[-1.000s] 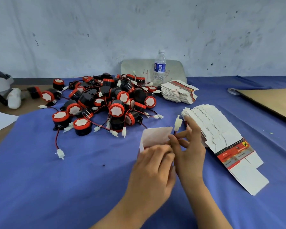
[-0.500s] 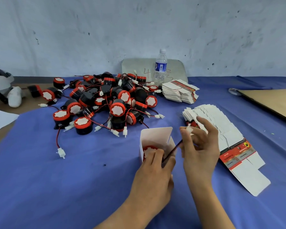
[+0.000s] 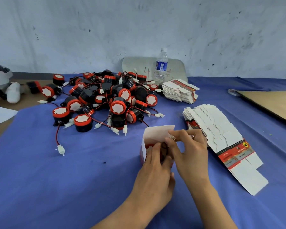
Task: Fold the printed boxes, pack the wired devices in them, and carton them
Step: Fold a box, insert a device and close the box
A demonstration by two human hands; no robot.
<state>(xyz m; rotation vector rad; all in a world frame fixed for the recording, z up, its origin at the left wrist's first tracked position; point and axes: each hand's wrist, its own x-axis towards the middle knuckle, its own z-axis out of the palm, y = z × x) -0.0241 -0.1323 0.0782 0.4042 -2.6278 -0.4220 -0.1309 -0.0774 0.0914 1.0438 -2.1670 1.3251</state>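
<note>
Clasping the upright printed box [image 3: 157, 132] with the left hand [image 3: 155, 164], fingers curled over its near rim and into the open mouth. Pinching a dark coiled wire [image 3: 164, 146] with the right hand [image 3: 190, 152], thumb and forefinger closed on it just above that mouth, remaining fingers bent.

Standing on the blue cloth [image 3: 56, 179], top flap raised, just in front of the heap of wired devices [image 3: 117, 103] and slightly to its right. Holding one red device [image 3: 149, 146] inside, white face up.

Right of the heap, apart from it: a fanned row of flat boxes [image 3: 218, 129]. At the heap's back right, just beside it: a shorter stack of flat boxes [image 3: 178, 91]. Behind the heap: a water bottle [image 3: 161, 66] before a grey board [image 3: 135, 66]. Far right of the heap: a brown cardboard sheet [image 3: 271, 103].
</note>
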